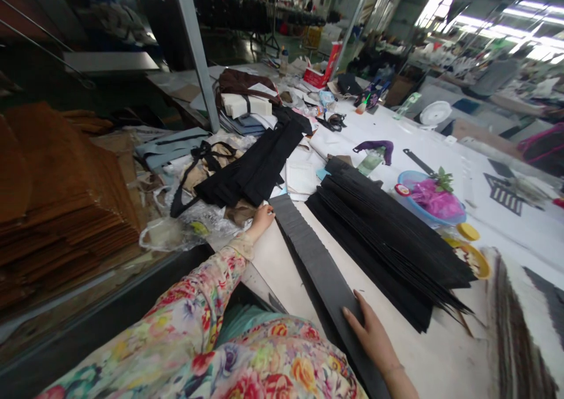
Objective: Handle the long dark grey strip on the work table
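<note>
A long dark grey fabric strip (308, 246), finely creased along one edge, runs across the pale table towards my body. At its far end my left hand (261, 221) is closed, fingers together beside the strip's left corner; a small white bit shows at the fingertips, too small to name. Nearer to me, my right hand (370, 331) rests on the strip's right edge, thumb and forefinger apart. To the right of the strip lies a thick stack of black fabric pieces (388, 234). More black fabric strips (259, 164) are heaped beyond my left hand.
Brown cut pieces (66, 181) are piled at the left. Clear plastic bags (176, 231) crowd the table's left side. A blue basket (458, 214) with pink plastic, a yellow bowl (483, 261) and layered cloth (506, 328) are at the right. A metal post (196, 52) rises behind.
</note>
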A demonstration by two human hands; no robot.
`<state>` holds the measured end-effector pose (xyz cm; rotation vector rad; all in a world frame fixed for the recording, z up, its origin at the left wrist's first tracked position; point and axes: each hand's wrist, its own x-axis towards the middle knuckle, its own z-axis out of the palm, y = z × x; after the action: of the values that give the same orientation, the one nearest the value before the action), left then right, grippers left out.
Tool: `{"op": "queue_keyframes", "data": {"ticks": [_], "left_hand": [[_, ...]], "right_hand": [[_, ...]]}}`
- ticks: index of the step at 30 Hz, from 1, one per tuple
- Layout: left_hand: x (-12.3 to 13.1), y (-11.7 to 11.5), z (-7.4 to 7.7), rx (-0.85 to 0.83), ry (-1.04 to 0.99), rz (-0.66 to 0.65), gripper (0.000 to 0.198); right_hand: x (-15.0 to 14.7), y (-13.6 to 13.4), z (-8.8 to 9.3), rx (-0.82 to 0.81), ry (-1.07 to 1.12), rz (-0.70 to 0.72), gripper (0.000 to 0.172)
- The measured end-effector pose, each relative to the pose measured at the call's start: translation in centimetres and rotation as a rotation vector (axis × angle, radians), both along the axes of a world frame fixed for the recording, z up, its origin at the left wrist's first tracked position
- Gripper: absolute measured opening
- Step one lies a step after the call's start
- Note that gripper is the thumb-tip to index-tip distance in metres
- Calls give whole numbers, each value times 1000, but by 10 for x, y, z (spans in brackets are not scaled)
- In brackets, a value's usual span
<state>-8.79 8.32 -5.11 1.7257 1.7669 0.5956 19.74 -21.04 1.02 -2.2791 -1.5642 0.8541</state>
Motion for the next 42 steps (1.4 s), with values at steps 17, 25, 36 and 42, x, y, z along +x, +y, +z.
{"op": "queue_keyframes", "data": {"ticks": [17,25,36,42], "left_hand": [[17,32,20,-98,231,-199,9],[18,27,15,-31,297,-221,11],[14,36,19,-21,269,-207,14],[5,40,20,-19,271,-192,33]], "right_hand": [[2,11,-1,-87,83,-71,68],[1,12,-4,-46,76,-70,65],[1,19,-3,-108,80,-60,68],[14,39,7,-254,198,-12,64]]}}
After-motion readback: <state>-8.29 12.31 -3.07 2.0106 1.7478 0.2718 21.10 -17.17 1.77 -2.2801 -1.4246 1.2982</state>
